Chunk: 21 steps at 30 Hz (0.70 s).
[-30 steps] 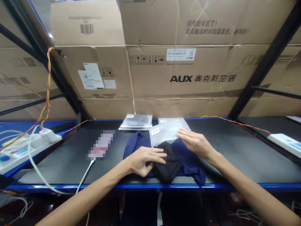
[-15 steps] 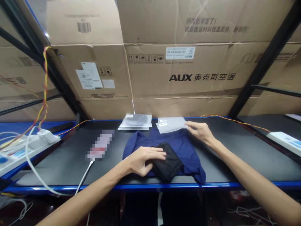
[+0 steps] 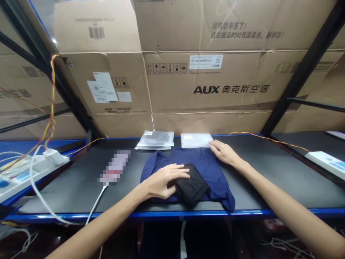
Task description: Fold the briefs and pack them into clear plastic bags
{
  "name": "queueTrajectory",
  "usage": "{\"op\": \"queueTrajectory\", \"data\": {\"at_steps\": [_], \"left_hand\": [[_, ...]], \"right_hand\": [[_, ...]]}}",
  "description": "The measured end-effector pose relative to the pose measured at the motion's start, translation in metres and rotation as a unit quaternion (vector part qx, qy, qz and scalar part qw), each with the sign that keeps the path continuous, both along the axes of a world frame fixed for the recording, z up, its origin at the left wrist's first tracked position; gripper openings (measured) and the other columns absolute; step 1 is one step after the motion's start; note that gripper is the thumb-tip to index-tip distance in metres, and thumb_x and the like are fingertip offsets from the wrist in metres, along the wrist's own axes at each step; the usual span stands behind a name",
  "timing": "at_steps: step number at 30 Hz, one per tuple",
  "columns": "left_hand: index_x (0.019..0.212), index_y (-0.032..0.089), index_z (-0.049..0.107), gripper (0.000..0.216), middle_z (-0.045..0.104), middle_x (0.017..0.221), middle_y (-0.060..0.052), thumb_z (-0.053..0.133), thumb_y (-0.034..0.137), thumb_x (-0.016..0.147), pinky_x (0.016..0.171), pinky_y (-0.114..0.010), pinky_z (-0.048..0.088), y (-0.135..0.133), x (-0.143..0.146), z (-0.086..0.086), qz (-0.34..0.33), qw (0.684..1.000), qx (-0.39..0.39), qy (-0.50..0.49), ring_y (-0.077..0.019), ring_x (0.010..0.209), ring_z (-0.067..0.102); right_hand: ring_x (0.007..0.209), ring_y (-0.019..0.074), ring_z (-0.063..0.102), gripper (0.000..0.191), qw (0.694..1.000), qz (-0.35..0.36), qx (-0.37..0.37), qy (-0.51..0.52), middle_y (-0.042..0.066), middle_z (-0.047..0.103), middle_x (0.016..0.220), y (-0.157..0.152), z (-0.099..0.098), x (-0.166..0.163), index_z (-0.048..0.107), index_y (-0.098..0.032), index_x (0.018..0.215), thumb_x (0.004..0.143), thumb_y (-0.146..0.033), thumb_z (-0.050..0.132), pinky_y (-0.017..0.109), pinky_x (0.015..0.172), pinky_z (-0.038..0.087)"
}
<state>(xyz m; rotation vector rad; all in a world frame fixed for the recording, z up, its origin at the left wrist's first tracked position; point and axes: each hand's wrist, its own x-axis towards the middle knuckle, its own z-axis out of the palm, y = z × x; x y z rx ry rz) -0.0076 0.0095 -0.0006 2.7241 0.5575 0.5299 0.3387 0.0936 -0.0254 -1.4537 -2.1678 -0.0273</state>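
Note:
My left hand [image 3: 165, 180] lies with stretched fingers on a small folded piece of black cloth [image 3: 192, 189]. Beneath the black cloth a dark blue garment [image 3: 208, 172] is spread out, its lower right end reaching the table's front edge. My right hand [image 3: 225, 153] rests at the garment's upper right, fingers extended, the tips touching the right corner of the right-hand stack of clear plastic bags [image 3: 196, 140]. A white label shows on the top bag. Left of it lies another stack of plastic bags [image 3: 156, 138] with something dark inside.
A blurred-out phone [image 3: 115, 167] on a white cable lies to the left on the dark tabletop [image 3: 269, 172]. White power strips [image 3: 326, 162] sit at both sides. Large cardboard [image 3: 172, 90] stands behind, between black metal posts [image 3: 299, 68]. Yellow-red wires run along the back edge.
The top bag of the right-hand stack has moved back and now lies lined up with the stack. My right hand has shifted slightly left. My left hand has stayed on the black cloth.

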Motion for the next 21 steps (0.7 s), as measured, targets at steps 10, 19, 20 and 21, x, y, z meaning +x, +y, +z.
{"op": "queueTrajectory", "data": {"at_steps": [10, 19, 20, 21], "left_hand": [[0.124, 0.029, 0.061, 0.038, 0.074, 0.107, 0.002, 0.056, 0.024, 0.086, 0.083, -0.028, 0.052, 0.002, 0.018, 0.040, 0.214, 0.976, 0.035, -0.021, -0.0180, 0.090, 0.071], [0.132, 0.018, 0.053, 0.049, 0.065, 0.117, -0.011, 0.056, 0.040, 0.089, 0.067, -0.033, 0.055, -0.004, 0.062, 0.018, 0.228, 0.944, 0.162, 0.176, -0.0286, 0.104, 0.062], [0.135, 0.018, 0.051, 0.054, 0.065, 0.119, -0.012, 0.057, 0.044, 0.088, 0.069, -0.034, 0.055, -0.004, 0.060, 0.018, 0.221, 0.948, 0.154, 0.169, -0.0291, 0.106, 0.061], [0.138, 0.018, 0.049, 0.059, 0.064, 0.121, -0.012, 0.056, 0.048, 0.088, 0.072, -0.035, 0.055, -0.004, 0.056, 0.020, 0.215, 0.954, 0.141, 0.155, -0.0292, 0.107, 0.060]], "right_hand": [[0.141, 0.0292, 0.036, 0.047, 0.986, 0.123, -0.085, -0.069, 0.008, 0.050, 0.146, -0.077, 0.007, -0.016, 0.056, -0.025, 0.137, 0.097, -0.048, 0.044, 0.053, 0.116, 0.029], [0.146, 0.0289, 0.024, 0.050, 0.980, 0.127, -0.144, -0.051, 0.006, 0.041, 0.152, -0.078, 0.002, -0.010, 0.052, -0.027, 0.141, 0.099, -0.051, 0.038, 0.056, 0.118, 0.020], [0.146, 0.0287, 0.024, 0.050, 0.980, 0.125, -0.145, -0.049, 0.006, 0.042, 0.151, -0.078, 0.004, -0.009, 0.052, -0.027, 0.141, 0.099, -0.051, 0.038, 0.056, 0.118, 0.019], [0.146, 0.0285, 0.024, 0.049, 0.981, 0.122, -0.144, -0.046, 0.006, 0.042, 0.151, -0.078, 0.005, -0.007, 0.052, -0.027, 0.140, 0.099, -0.050, 0.038, 0.056, 0.118, 0.019]]}}
